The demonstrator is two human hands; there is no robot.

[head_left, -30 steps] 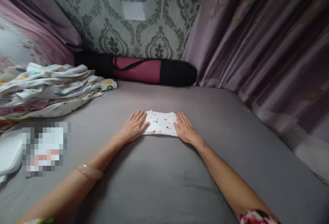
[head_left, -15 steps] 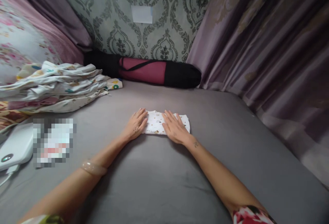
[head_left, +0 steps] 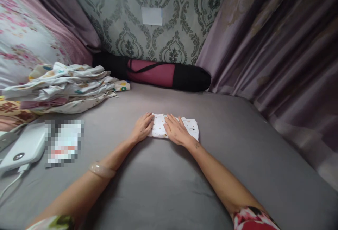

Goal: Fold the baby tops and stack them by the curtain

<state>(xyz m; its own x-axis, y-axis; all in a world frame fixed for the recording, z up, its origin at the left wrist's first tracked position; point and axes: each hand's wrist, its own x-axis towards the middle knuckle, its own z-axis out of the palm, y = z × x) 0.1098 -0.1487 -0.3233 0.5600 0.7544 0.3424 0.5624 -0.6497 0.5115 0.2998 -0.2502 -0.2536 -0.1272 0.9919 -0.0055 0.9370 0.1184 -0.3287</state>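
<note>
Your left hand [head_left: 143, 128] lies open and palm down on the left end of the folded printed cloth [head_left: 159, 126], and your right hand [head_left: 177, 130] rests flat across its middle, fingers extended, neither hand gripping. The cloth lies on the grey sheet [head_left: 163, 173], in front of the black and red bag [head_left: 151, 72]; a pile of clothes [head_left: 71, 85] and a white power bank [head_left: 26, 147] sit to your left.
</note>
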